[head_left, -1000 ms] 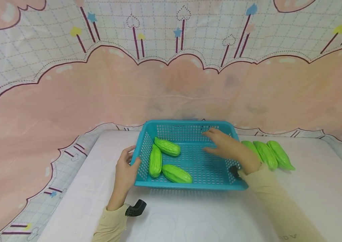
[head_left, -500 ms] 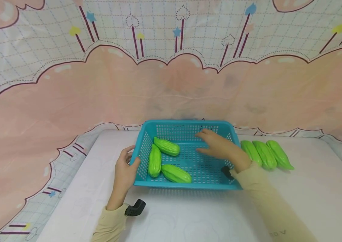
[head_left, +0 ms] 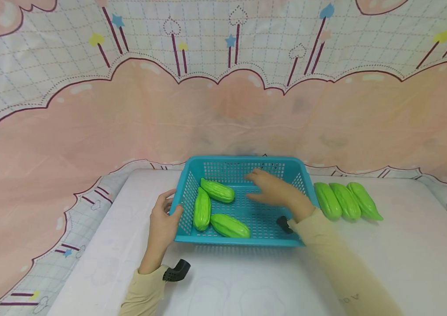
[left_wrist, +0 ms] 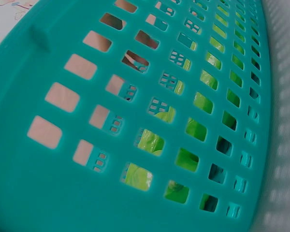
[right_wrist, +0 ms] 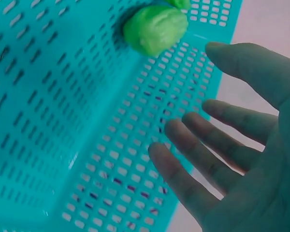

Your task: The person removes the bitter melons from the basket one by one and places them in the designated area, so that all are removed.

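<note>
My left hand [head_left: 163, 224] grips the left rim of a blue plastic basket [head_left: 243, 241], thumb over the edge. Three bright green, ridged bitter melons lie in its left half: one at the back [head_left: 217, 191], one upright along the left wall [head_left: 202, 210], one at the front [head_left: 230, 226]. Over the basket's middle hovers my right hand [head_left: 270, 189], holding nothing. In the right wrist view its fingers [right_wrist: 183, 181] are spread and nearly straight, apart from a green melon [right_wrist: 157, 30]. The left wrist view shows only the perforated basket wall [left_wrist: 87, 193], with green behind its holes.
Right of the basket, three more green melons [head_left: 344, 202] lie side by side on the white table [head_left: 397, 263]. Behind the table hangs a pink and white printed cloth [head_left: 223, 109]. A black wrist camera [head_left: 177, 271] juts from the left sleeve.
My right hand has moved left over the basket, from near its right side toward the middle. The left hand stays on the rim, and the melons have not moved.
</note>
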Demonstrator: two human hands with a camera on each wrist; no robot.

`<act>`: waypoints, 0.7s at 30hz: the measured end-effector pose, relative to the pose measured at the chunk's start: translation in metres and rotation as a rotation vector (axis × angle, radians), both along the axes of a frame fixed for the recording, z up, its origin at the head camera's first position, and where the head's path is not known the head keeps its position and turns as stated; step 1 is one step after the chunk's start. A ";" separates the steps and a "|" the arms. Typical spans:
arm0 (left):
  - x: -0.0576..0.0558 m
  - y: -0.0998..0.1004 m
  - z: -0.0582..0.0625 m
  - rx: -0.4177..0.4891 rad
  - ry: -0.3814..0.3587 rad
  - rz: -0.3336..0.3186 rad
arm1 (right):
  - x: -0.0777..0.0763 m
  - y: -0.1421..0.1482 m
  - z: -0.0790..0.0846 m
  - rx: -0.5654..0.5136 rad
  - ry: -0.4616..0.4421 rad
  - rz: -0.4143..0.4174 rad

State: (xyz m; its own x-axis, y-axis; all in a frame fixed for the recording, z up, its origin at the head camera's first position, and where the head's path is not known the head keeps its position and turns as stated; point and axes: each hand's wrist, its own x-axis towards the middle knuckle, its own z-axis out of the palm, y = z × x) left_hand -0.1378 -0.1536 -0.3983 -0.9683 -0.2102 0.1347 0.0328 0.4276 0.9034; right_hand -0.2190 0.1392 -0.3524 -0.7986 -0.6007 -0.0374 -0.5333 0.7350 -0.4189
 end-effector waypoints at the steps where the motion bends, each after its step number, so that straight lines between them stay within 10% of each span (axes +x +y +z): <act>1: 0.000 0.000 0.000 -0.002 0.005 0.000 | 0.000 -0.002 0.000 -0.001 -0.001 0.003; 21: 0.000 0.000 0.000 -0.012 -0.009 0.005 | -0.011 -0.031 -0.006 0.004 -0.095 0.022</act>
